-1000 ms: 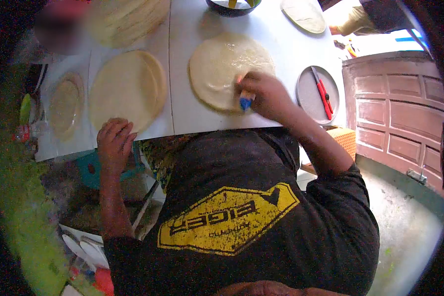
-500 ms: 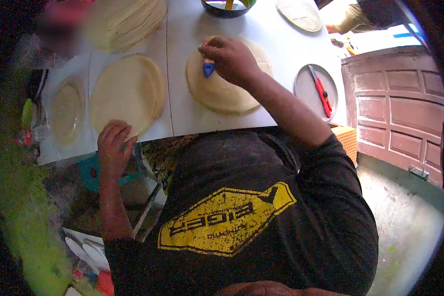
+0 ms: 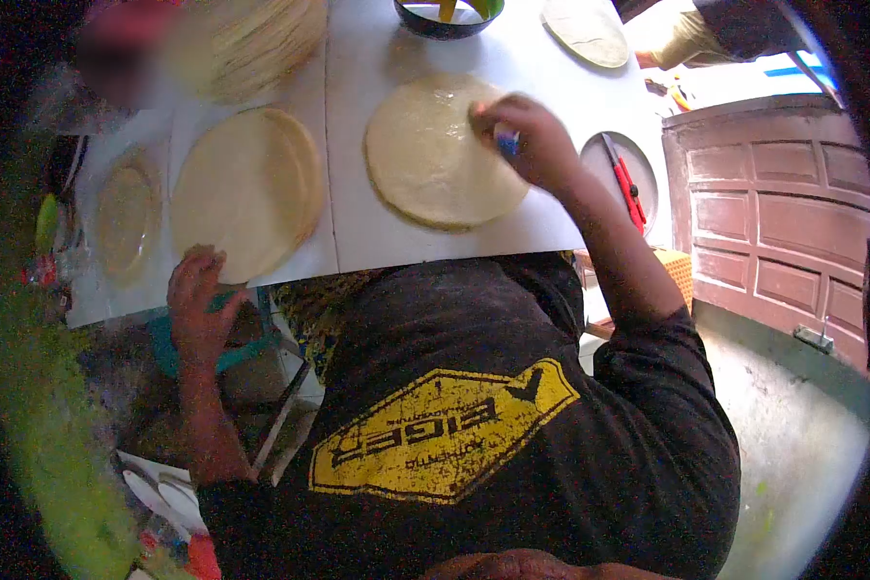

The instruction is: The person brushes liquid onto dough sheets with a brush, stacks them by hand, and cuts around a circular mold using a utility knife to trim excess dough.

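Observation:
My right hand is closed around a small tool with a blue end; its working tip is hidden by the fingers. It is over the right part of a round, pale stack of thin sheets, whose top glistens as if wet. At the lower left edge of a second round stack is my left hand, thumb apart from the fingers. Its fingertips are at the rim, and I see nothing held in it.
A dark bowl with a yellow handle in it stands at the back. A grey plate carries a red-handled knife. A tall stack of sheets is at back left, a single round at back right. Near the left edge lies a clear round dish.
My right hand has moved right across the stack with the blue-ended tool, uncovering the shiny top. My left hand has slid left and slightly down, from on the sheet to its rim.

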A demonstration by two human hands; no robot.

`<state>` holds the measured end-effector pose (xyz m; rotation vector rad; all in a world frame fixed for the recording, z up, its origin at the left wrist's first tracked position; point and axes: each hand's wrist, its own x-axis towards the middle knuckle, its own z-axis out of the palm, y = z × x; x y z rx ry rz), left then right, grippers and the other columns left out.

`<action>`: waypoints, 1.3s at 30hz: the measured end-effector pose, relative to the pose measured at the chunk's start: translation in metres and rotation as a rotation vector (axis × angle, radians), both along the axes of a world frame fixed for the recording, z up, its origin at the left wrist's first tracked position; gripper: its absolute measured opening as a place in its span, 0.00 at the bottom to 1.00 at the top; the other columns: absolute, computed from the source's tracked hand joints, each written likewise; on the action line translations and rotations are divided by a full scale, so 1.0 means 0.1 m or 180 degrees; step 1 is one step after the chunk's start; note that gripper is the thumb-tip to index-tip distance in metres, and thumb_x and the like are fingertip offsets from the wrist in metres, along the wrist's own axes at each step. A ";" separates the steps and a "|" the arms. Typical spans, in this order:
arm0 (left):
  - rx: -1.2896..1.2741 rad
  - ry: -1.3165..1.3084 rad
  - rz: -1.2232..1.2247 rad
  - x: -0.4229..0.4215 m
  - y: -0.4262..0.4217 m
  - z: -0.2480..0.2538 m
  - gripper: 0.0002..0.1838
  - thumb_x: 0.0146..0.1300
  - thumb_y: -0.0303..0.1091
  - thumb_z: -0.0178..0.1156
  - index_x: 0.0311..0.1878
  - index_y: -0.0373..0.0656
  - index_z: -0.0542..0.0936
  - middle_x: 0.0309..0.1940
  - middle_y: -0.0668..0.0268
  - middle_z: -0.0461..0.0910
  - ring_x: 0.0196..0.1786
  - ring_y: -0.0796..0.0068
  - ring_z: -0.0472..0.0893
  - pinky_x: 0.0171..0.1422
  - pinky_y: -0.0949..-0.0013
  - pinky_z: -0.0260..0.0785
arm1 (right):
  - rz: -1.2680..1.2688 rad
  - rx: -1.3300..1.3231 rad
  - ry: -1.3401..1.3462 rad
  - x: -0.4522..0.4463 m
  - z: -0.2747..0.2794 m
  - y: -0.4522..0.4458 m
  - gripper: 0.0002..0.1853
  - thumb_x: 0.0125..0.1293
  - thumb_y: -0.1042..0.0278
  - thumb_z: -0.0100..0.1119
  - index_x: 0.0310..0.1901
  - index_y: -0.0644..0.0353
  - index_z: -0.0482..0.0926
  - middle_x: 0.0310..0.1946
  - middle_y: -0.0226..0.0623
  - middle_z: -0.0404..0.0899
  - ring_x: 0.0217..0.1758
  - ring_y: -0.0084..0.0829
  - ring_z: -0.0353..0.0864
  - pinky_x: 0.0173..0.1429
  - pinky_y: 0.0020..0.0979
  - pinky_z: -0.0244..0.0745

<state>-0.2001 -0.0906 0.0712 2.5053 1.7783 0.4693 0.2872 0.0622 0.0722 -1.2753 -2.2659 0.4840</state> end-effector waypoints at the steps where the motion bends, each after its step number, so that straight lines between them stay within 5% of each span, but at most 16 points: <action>1: 0.0017 0.0107 0.0128 -0.02 0.02 0.01 0.25 0.50 0.33 0.72 0.55 0.46 0.81 0.59 0.61 0.77 0.65 0.56 0.73 0.70 0.54 0.64 | 0.0205 -0.0076 0.0026 -0.01 0.01 -0.17 0.10 0.64 0.71 0.62 0.47 0.54 0.84 0.38 0.42 0.81 0.43 0.41 0.82 0.48 0.36 0.76; 4: 0.0161 0.0072 0.0275 -0.05 0.17 0.06 0.25 0.53 0.33 0.71 0.56 0.46 0.81 0.59 0.61 0.77 0.65 0.58 0.73 0.70 0.55 0.64 | 0.0505 -0.0661 -0.0064 -0.04 0.31 -0.41 0.14 0.57 0.72 0.65 0.47 0.52 0.84 0.40 0.41 0.81 0.46 0.44 0.82 0.51 0.39 0.78; 6: 0.0266 -0.0060 0.0227 -0.03 0.35 0.11 0.25 0.55 0.33 0.70 0.58 0.45 0.80 0.59 0.60 0.77 0.64 0.59 0.73 0.70 0.56 0.64 | 0.0411 -0.0489 0.0558 -0.02 0.19 -0.23 0.14 0.57 0.72 0.64 0.47 0.52 0.84 0.40 0.41 0.81 0.46 0.43 0.82 0.51 0.40 0.78; 11: 0.0046 0.0045 0.0299 -0.09 1.02 0.10 0.26 0.59 0.35 0.68 0.61 0.42 0.77 0.59 0.55 0.76 0.61 0.57 0.76 0.69 0.58 0.65 | 0.0132 0.0548 -0.0102 -0.27 0.08 0.13 0.12 0.60 0.76 0.62 0.46 0.57 0.83 0.39 0.44 0.80 0.42 0.46 0.81 0.48 0.38 0.77; 15: 0.0147 0.0038 0.0370 -0.22 1.34 0.03 0.26 0.62 0.41 0.66 0.61 0.40 0.76 0.56 0.54 0.77 0.56 0.59 0.78 0.61 0.62 0.71 | 0.0187 -0.0426 -0.0801 -0.30 0.35 -0.32 0.13 0.58 0.65 0.63 0.45 0.55 0.83 0.40 0.44 0.79 0.43 0.47 0.80 0.47 0.43 0.77; 17: -0.0393 -0.0531 0.0732 -0.21 1.43 0.05 0.27 0.63 0.44 0.65 0.61 0.39 0.76 0.55 0.55 0.78 0.51 0.64 0.79 0.57 0.64 0.73 | 0.0281 -0.1138 0.0406 -0.26 0.47 -0.48 0.06 0.62 0.68 0.64 0.39 0.57 0.85 0.35 0.41 0.79 0.41 0.40 0.83 0.46 0.33 0.78; 20: -0.0759 -0.0769 0.0955 -0.19 1.52 0.06 0.27 0.64 0.45 0.65 0.61 0.39 0.76 0.54 0.56 0.78 0.47 0.68 0.79 0.55 0.65 0.73 | 0.0378 -0.1119 0.1221 -0.25 0.37 -0.32 0.07 0.66 0.69 0.61 0.40 0.63 0.78 0.34 0.39 0.81 0.33 0.32 0.83 0.42 0.32 0.80; 23: -0.0402 -0.0749 0.0747 -0.16 1.64 0.00 0.27 0.64 0.45 0.64 0.62 0.39 0.76 0.50 0.56 0.80 0.43 0.70 0.80 0.54 0.65 0.73 | -0.0582 -0.2270 0.2316 -0.50 0.15 -0.04 0.06 0.65 0.71 0.59 0.41 0.63 0.77 0.34 0.40 0.80 0.35 0.31 0.83 0.41 0.32 0.81; 27: -0.0910 -0.1046 0.0743 -0.23 1.86 -0.06 0.24 0.65 0.42 0.63 0.59 0.37 0.78 0.46 0.53 0.83 0.42 0.65 0.82 0.53 0.64 0.74 | 0.0322 -0.0668 0.0402 -1.28 0.17 0.28 0.11 0.64 0.70 0.55 0.46 0.60 0.80 0.41 0.46 0.82 0.45 0.47 0.82 0.51 0.44 0.79; 39: -0.0178 -0.0688 0.0309 -0.30 1.88 0.02 0.13 0.64 0.35 0.62 0.49 0.43 0.82 0.44 0.55 0.81 0.48 0.54 0.81 0.55 0.59 0.74 | 0.0995 -0.1044 -0.0501 -2.54 0.11 0.86 0.18 0.70 0.60 0.51 0.54 0.64 0.74 0.47 0.58 0.79 0.52 0.56 0.78 0.58 0.48 0.73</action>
